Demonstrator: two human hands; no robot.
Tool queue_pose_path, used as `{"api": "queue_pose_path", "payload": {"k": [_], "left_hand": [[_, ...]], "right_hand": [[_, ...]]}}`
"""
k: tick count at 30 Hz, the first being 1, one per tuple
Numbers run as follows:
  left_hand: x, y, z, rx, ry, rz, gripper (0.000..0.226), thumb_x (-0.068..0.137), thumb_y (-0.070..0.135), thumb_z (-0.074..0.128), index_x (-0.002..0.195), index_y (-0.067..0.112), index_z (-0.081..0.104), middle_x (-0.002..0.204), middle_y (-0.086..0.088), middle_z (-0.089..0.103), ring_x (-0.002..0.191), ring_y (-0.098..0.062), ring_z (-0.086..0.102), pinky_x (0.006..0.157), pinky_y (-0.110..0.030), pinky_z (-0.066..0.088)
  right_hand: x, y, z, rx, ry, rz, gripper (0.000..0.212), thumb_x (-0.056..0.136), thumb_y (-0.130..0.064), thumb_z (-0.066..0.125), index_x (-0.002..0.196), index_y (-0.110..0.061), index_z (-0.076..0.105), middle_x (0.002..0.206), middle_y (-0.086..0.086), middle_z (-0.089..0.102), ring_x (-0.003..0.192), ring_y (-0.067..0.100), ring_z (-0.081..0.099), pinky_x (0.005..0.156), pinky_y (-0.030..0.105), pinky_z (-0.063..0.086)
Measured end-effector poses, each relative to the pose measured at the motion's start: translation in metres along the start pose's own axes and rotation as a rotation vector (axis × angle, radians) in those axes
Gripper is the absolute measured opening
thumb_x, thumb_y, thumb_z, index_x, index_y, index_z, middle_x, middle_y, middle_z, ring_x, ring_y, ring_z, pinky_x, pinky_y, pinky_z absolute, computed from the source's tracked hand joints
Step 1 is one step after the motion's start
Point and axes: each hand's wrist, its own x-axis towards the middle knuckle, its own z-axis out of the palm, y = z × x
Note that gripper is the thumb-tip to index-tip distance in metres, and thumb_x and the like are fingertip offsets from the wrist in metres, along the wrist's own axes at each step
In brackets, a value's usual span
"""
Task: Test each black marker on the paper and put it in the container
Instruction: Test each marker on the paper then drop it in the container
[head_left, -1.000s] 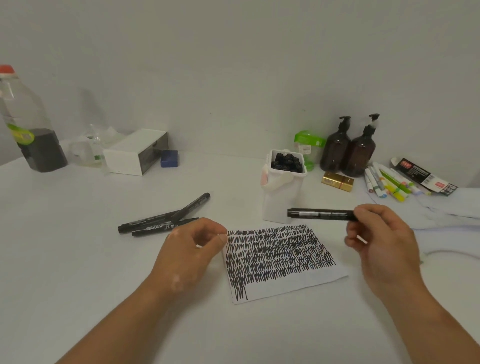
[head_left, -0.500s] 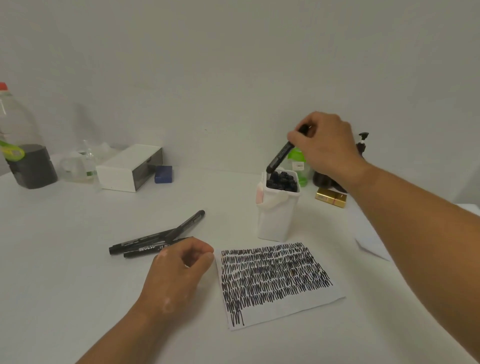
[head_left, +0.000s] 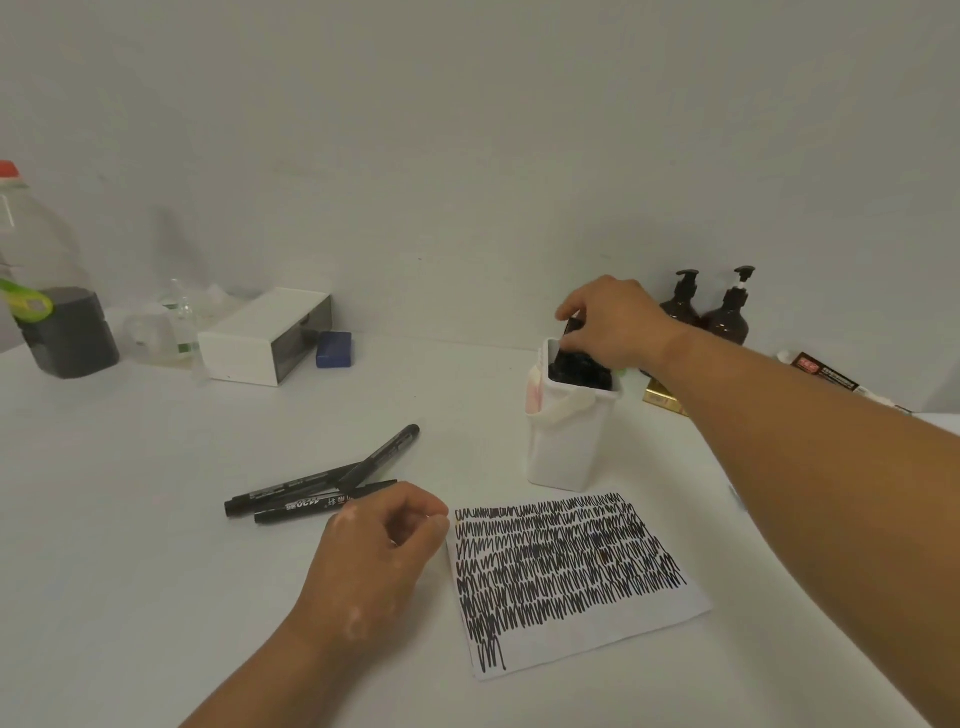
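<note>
A white container (head_left: 569, 441) stands behind the paper, packed with several black markers. Over its rim my right hand (head_left: 613, 325) pinches the top of a black marker (head_left: 567, 335) that is sunk most of the way in. The paper (head_left: 571, 577) lies in front, covered with black scribbles. Three black markers (head_left: 322, 486) lie crossed on the table left of the paper. My left hand (head_left: 379, 561) rests on the table at the paper's left edge, its fingers loosely curled and holding nothing.
Two brown pump bottles (head_left: 711, 312) and a gold box (head_left: 662, 399) stand behind my right arm. A white box (head_left: 260, 338), a blue block (head_left: 334, 349) and a large clear bottle (head_left: 47, 291) sit at the back left.
My right hand carried the marker from above the paper up to the container and lowered it in among the others. My left hand stayed by the paper.
</note>
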Motion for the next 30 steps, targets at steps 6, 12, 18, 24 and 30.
{"api": "queue_pose_path", "payload": {"k": [6, 12, 18, 24, 30], "left_hand": [[0.000, 0.000, 0.000, 0.003, -0.007, 0.005, 0.014, 0.086, 0.024, 0.073, 0.077, 0.034, 0.072, 0.069, 0.011, 0.068, 0.059, -0.002, 0.058, 0.058, -0.013, 0.044], [0.001, 0.001, 0.000, 0.013, -0.004, 0.005, 0.014, 0.086, 0.022, 0.073, 0.076, 0.033, 0.073, 0.066, 0.014, 0.067, 0.057, -0.002, 0.057, 0.057, -0.012, 0.043], [-0.001, 0.003, -0.002, 0.024, -0.009, 0.007, 0.015, 0.086, 0.020, 0.074, 0.076, 0.031, 0.073, 0.067, 0.010, 0.068, 0.057, -0.002, 0.056, 0.056, -0.013, 0.042], [-0.001, 0.003, -0.010, 0.075, 0.029, 0.009, 0.014, 0.086, 0.021, 0.073, 0.077, 0.031, 0.072, 0.068, 0.011, 0.068, 0.060, -0.002, 0.059, 0.058, -0.012, 0.043], [0.009, -0.007, -0.032, 0.309, 0.196, 0.009, 0.017, 0.086, 0.011, 0.070, 0.085, 0.028, 0.072, 0.079, 0.013, 0.071, 0.072, -0.004, 0.062, 0.062, -0.009, 0.042]], "right_hand": [[0.004, 0.002, 0.012, -0.013, 0.115, 0.020, 0.018, 0.084, -0.037, 0.079, 0.090, -0.023, 0.070, 0.096, -0.003, 0.070, 0.097, 0.022, 0.062, 0.079, 0.031, 0.048], [-0.002, 0.003, 0.016, -0.040, 0.060, 0.028, 0.023, 0.095, -0.036, 0.061, 0.095, -0.022, 0.080, 0.105, -0.002, 0.076, 0.096, 0.022, 0.065, 0.080, 0.033, 0.053], [-0.014, 0.003, 0.015, -0.019, 0.000, 0.011, 0.032, 0.097, -0.038, 0.057, 0.095, -0.016, 0.080, 0.103, 0.002, 0.077, 0.095, 0.025, 0.066, 0.084, 0.035, 0.054], [-0.070, 0.006, 0.000, 0.304, 0.327, 0.064, 0.016, 0.092, -0.036, 0.066, 0.083, -0.026, 0.075, 0.081, -0.015, 0.072, 0.082, 0.012, 0.067, 0.073, 0.023, 0.043], [-0.175, 0.016, 0.041, 0.418, 0.133, 0.085, 0.016, 0.087, -0.040, 0.075, 0.072, -0.040, 0.070, 0.074, -0.034, 0.066, 0.076, -0.011, 0.060, 0.056, 0.010, 0.037]]}}
